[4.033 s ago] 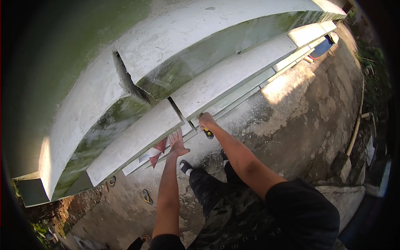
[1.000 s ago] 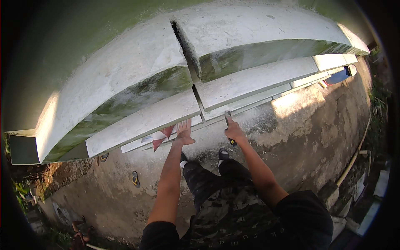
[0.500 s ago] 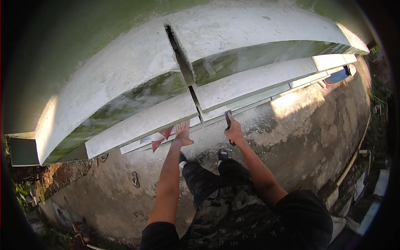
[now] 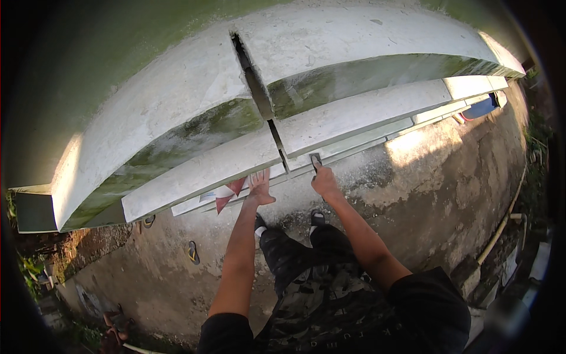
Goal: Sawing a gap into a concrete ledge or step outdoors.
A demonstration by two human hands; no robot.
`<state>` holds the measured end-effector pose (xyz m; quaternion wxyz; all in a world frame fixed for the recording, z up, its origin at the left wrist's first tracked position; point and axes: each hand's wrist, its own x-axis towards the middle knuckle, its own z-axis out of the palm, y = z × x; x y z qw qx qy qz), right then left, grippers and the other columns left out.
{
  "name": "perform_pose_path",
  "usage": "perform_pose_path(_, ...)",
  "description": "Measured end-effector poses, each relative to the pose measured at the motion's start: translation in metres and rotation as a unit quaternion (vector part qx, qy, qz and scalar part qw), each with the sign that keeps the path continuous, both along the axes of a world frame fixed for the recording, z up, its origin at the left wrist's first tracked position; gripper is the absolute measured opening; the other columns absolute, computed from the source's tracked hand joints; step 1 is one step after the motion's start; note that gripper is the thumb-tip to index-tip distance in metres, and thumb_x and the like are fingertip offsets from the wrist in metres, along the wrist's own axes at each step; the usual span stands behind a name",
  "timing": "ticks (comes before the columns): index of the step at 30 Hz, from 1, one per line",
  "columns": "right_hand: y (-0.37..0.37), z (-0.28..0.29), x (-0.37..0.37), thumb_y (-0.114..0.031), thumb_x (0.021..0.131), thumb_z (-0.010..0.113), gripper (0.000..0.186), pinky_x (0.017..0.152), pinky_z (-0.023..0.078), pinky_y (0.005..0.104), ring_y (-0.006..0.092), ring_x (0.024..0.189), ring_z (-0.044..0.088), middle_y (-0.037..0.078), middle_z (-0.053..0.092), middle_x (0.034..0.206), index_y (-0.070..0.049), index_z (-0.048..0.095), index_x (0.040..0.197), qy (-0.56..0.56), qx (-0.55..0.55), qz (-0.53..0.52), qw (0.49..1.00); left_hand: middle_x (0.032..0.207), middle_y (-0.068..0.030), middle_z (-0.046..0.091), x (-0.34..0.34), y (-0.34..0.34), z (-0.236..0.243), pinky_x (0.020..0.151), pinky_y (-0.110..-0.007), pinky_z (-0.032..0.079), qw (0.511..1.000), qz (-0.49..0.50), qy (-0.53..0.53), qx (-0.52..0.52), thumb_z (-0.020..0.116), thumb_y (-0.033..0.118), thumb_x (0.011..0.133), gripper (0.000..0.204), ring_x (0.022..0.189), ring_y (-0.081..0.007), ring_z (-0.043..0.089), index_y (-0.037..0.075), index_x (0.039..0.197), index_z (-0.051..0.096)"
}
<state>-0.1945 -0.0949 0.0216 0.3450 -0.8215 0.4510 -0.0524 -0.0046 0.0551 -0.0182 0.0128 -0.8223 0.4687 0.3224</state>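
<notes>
Against the lowest pale ledge (image 4: 188, 205) of a stepped white concrete wall, my left hand (image 4: 259, 187) rests with its fingers spread. Just left of it is a red and white sheet (image 4: 227, 194), partly hidden by the hand and the ledge. To the right of a dark vertical slot (image 4: 254, 79) in the concrete, my right hand (image 4: 324, 180) is closed around the handle of a putty knife (image 4: 315, 159). The flat grey end of this tool meets the face of the lower ledge. Its handle is mostly covered by my fingers.
Broad upper ledges (image 4: 354, 38) jut out above my hands. A worn concrete floor (image 4: 377, 236) spreads beneath, with a flip-flop (image 4: 193, 252) on the left. Along the right edge runs a pipe (image 4: 501, 227). A blue object (image 4: 479, 109) lies by the wall at the far right.
My right hand has shifted slightly left and up with the putty knife, whose flat end now turns toward me. My left hand stays in place on the ledge.
</notes>
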Motion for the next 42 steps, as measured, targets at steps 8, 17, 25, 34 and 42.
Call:
perform_pose_path(8, -0.01, -0.019, 0.022, -0.007, 0.081, 0.046, 0.027, 0.07, 0.05, 0.0445, 0.0377, 0.079, 0.061, 0.025, 0.061, 0.08, 0.001, 0.057, 0.104, 0.075, -0.092, -0.009, 0.993, 0.145, -0.0209, 0.007, -0.001, -0.006, -0.002, 0.106, -0.055, 0.01, 1.0, -0.006, 0.009, 0.007, 0.074, 0.029, 0.053, 0.121, 0.133, -0.0428, 0.005, 0.014, 0.141, -0.008)
perform_pose_path(17, -0.012, -0.016, 0.023, -0.01, 0.084, 0.043, 0.02, 0.066, 0.051, 0.0461, 0.0392, 0.076, 0.061, 0.024, 0.061, 0.079, 0.001, 0.058, 0.088, 0.112, -0.044, 0.023, 0.992, 0.146, -0.0189, 0.008, 0.001, 0.003, -0.013, 0.106, -0.055, 0.009, 0.999, -0.019, -0.03, -0.036, 0.072, 0.03, 0.051, 0.12, 0.133, -0.0413, 0.005, 0.014, 0.141, -0.005)
perform_pose_path(25, -0.01, -0.02, 0.014, -0.012, 0.083, 0.047, 0.019, 0.066, 0.052, 0.0417, 0.0356, 0.075, 0.063, 0.022, 0.062, 0.079, 0.0, 0.06, 0.079, 0.11, -0.081, 0.055, 0.989, 0.146, -0.018, 0.008, 0.005, 0.007, -0.014, 0.106, -0.055, 0.01, 0.999, -0.011, -0.017, -0.029, 0.073, 0.032, 0.051, 0.12, 0.134, -0.04, 0.005, 0.014, 0.141, -0.004)
perform_pose_path(34, -0.009, -0.008, 0.022, -0.007, 0.081, 0.048, 0.022, 0.067, 0.052, 0.0419, 0.0361, 0.078, 0.062, 0.023, 0.062, 0.083, 0.001, 0.059, 0.098, 0.114, -0.072, 0.038, 0.99, 0.145, -0.0204, 0.004, 0.004, 0.003, -0.005, 0.107, -0.052, 0.002, 1.0, -0.015, -0.003, -0.01, 0.073, 0.034, 0.052, 0.122, 0.133, -0.0421, 0.001, 0.012, 0.141, -0.008)
perform_pose_path(42, -0.012, 0.0, 0.015, -0.008, 0.069, 0.055, 0.056, 0.077, 0.048, 0.0446, 0.0413, 0.086, 0.058, 0.026, 0.06, 0.088, -0.002, 0.043, 0.123, 0.104, 0.004, 0.05, 0.993, 0.146, -0.0181, 0.009, 0.001, 0.002, -0.004, 0.107, -0.055, 0.007, 1.0, -0.015, -0.01, -0.023, 0.073, 0.03, 0.054, 0.118, 0.134, -0.0398, 0.006, 0.015, 0.141, -0.007)
